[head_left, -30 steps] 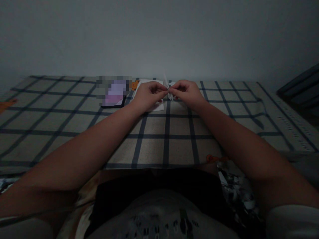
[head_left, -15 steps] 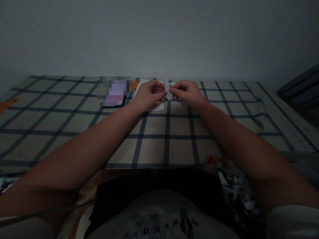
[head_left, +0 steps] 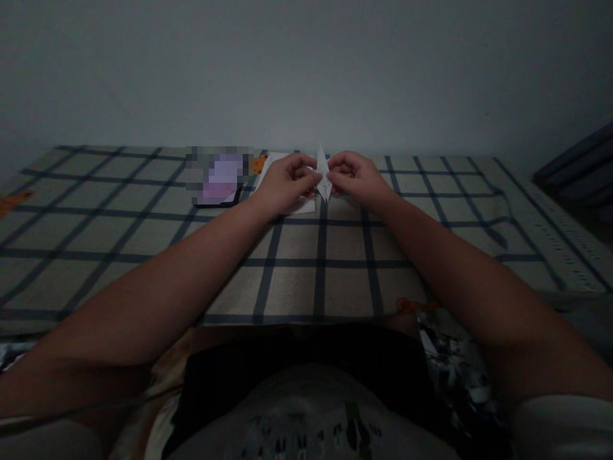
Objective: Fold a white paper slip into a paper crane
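Observation:
Between my hands a small piece of folded white paper (head_left: 322, 176) stands upright, a narrow pointed shape with a tall tip and a lower point. My left hand (head_left: 288, 181) pinches its left edge between thumb and fingers. From the other side my right hand (head_left: 353, 173) pinches the right edge, with its lower fingers curled. Beneath and behind my left hand lie flat white sheets of paper (head_left: 269, 167), partly covered by the hand. The finer folds are too small and dim to make out.
A phone (head_left: 223, 182) with a lit, partly blurred screen lies left of the paper sheets. The checked tablecloth (head_left: 297, 287) covers the table up to the pale wall (head_left: 306, 70). A dark slatted object (head_left: 582, 172) stands at the right edge.
The folded paper has turned, and its pointed shape now faces me more fully. My right fingers have shifted slightly along its edge; my left hand has hardly moved.

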The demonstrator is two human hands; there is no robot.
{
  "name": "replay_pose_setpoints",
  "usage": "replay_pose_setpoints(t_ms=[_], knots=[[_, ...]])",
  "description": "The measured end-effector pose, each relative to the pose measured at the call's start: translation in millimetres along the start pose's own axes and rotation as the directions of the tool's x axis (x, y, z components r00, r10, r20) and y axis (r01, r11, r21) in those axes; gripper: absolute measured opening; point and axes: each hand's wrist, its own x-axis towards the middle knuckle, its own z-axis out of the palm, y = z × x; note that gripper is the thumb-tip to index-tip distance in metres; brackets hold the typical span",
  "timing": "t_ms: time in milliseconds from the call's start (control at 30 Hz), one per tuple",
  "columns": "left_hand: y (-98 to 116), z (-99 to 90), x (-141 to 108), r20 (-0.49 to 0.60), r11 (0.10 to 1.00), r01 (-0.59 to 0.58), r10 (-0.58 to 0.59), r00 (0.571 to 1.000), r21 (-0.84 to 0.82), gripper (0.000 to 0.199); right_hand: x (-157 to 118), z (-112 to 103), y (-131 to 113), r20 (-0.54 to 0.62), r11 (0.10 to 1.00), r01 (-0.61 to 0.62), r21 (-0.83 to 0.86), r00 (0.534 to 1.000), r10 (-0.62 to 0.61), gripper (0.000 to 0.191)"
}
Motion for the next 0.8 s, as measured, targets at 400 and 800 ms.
replay_pose_setpoints(t_ms=[400, 800], knots=[[8.1, -0.5, -1.8, -0.056, 0.997, 0.005, -0.001, 0.998, 0.074, 0.01, -2.2, 2.2, -6.1, 0.033, 0.998, -0.027, 0.054, 0.999, 0.026, 0.027], [6.1, 0.5, -2.3, -0.019, 0.999, -0.009, 0.008, 1.0, -0.047, 0.01, -1.5, 5.0, -5.4, 0.056, 0.986, -0.055, 0.156, 0.997, 0.047, 0.025]])
